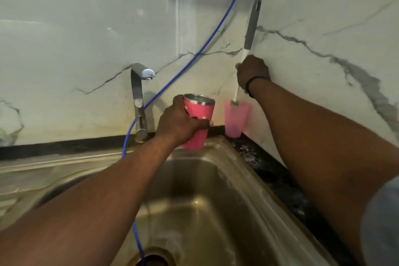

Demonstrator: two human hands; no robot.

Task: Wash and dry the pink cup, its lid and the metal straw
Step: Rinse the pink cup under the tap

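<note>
A steel tap [140,97] stands at the back edge of a steel sink [226,190], its spout dry, while a thin blue hose [190,60] runs down the marble wall [86,39] and into the basin toward the drain [154,259]. Over the sink's back rim, a person's left hand [179,123] grips the pink cup [199,121], fingers [203,124] wrapped round its side; the cup is held almost upright, its open steel-lined mouth tipped slightly toward the tap, with no lid on it. Just beside it, in the back right corner of the dark bench [280,175], a translucent pink tumbler [236,119] sits against the wall. The right hand [252,71], a black band at its wrist, is clenched round the shaft of a long bottle brush [251,28], whose bristled end sits in the tumbler's mouth and whose grey handle points up the wall.
</note>
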